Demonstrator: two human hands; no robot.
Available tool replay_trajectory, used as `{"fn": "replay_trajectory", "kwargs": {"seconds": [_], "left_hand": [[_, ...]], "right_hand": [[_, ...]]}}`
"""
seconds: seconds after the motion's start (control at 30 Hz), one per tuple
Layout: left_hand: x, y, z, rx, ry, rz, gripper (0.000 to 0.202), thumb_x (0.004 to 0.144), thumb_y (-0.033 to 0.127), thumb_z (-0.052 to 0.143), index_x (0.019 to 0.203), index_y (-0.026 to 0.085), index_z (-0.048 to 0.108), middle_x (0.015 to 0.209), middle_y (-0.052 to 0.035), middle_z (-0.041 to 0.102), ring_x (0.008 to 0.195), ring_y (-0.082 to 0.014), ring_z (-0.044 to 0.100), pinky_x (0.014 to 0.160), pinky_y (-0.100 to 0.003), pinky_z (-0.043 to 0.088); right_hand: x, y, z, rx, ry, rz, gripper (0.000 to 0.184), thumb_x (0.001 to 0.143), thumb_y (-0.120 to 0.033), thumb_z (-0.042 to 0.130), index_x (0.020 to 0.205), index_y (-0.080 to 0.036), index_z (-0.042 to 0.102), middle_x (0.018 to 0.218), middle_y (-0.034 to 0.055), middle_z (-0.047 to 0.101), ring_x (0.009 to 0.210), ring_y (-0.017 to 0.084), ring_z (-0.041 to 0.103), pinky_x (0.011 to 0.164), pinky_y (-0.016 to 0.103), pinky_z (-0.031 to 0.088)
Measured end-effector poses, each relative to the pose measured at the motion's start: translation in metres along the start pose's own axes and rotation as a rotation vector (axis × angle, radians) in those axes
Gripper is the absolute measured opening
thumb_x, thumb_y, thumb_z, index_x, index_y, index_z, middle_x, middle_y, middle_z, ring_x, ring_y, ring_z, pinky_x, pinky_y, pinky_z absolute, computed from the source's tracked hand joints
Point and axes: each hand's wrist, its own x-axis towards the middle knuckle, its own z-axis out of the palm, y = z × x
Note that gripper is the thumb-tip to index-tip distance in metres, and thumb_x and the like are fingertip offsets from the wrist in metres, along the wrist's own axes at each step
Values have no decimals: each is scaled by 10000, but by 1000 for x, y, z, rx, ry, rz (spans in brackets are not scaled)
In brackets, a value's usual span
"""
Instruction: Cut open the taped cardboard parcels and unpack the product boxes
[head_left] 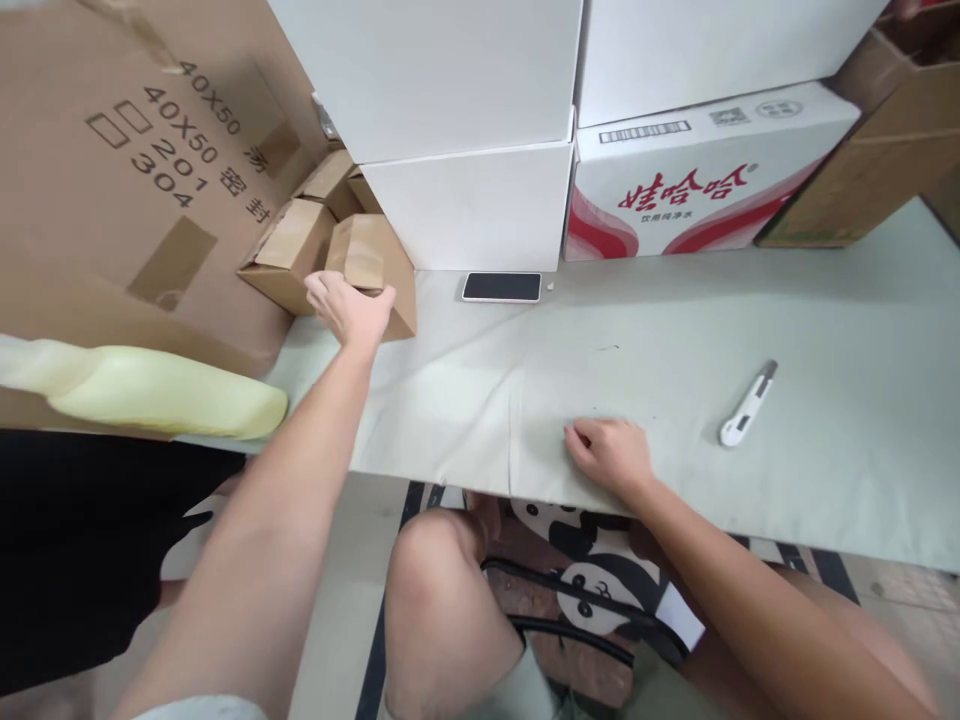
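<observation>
My left hand (349, 305) reaches to the far left of the table and grips the near top edge of a small brown cardboard box (401, 290), fingers and thumb spread across it. More small cardboard boxes (289, 245) stand close behind and to the left of it. My right hand (611, 452) rests near the table's front edge, its fingers curled in with nothing visible in them. To the right of that hand lies a white utility knife (750, 402). A phone (502, 287) lies face up, dark-screened, at the foot of the white boxes.
Large white boxes (465, 205) are stacked along the back, beside a red-and-white water carton (705, 190) and an open brown carton (885, 140). A big printed cardboard box (90, 240) and a pale yellow bottle (172, 390) are at left. The table (675, 330) has a pale green cover.
</observation>
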Motion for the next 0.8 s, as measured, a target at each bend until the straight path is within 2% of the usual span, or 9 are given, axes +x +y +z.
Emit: {"fn": "replay_trajectory", "kwargs": {"seconds": [0.1,0.2,0.3,0.37,0.43,0.5,0.6,0.67,0.8], "left_hand": [[-71,6,-22,-11,42,-27,483,694,265,810,1038,203,476,1360,-200,499,1384,-425,458,1148,-569,395],[-158,22,-34,-89,95,-1,517,658,298,836,1002,235,455,1266,-176,543,1299,-424,501,1096,-599,407],[-234,45,-38,-212,152,185,489,669,339,840,1002,248,494,1167,-156,593,1189,-410,555,1008,-612,440],[-260,56,-39,-372,110,406,363,801,388,745,1083,248,563,1138,-149,625,1152,-362,600,982,-559,477],[-262,57,-38,-603,54,587,260,944,382,575,1175,264,594,1093,-119,658,1083,-280,651,938,-465,530],[-244,49,-30,-767,15,585,290,1003,418,481,1226,275,598,1107,-104,683,1079,-244,672,894,-403,556],[-203,31,-4,-820,-136,339,462,980,597,490,1302,285,600,1368,-127,634,1287,-275,621,946,-397,552],[-181,22,18,-870,-306,202,567,937,689,525,1361,317,575,1527,-115,553,1428,-299,539,1023,-408,534],[-160,13,53,-1111,-590,15,808,854,851,497,1498,371,410,1660,-98,434,1561,-312,398,1123,-446,483]], "right_hand": [[-6,1,-6,78,11,2,415,904,-392,427,545,-196,358,495,30,467,487,112,297,548,301,183],[-12,1,-19,149,55,26,407,882,-420,433,548,-209,329,469,12,409,480,112,315,539,287,225],[-15,4,-36,184,129,66,363,900,-458,408,630,-216,427,533,9,473,518,119,410,566,268,318],[-15,8,-47,243,213,91,312,902,-458,413,726,-216,497,618,14,537,565,125,470,599,263,384],[-14,15,-56,336,314,116,242,879,-435,463,797,-216,531,680,13,569,605,131,502,610,265,419],[-13,24,-61,420,387,147,195,859,-409,514,856,-218,554,711,6,578,636,139,531,614,272,447],[-11,37,-62,472,391,170,221,864,-399,555,990,-219,580,811,21,627,716,163,617,652,297,504],[-9,43,-59,527,363,123,318,878,-416,581,1131,-224,569,1019,74,683,850,195,688,728,331,548],[-1,45,-46,702,257,-106,579,924,-531,577,1413,-268,415,1483,163,541,1238,277,650,1005,452,552]]}}
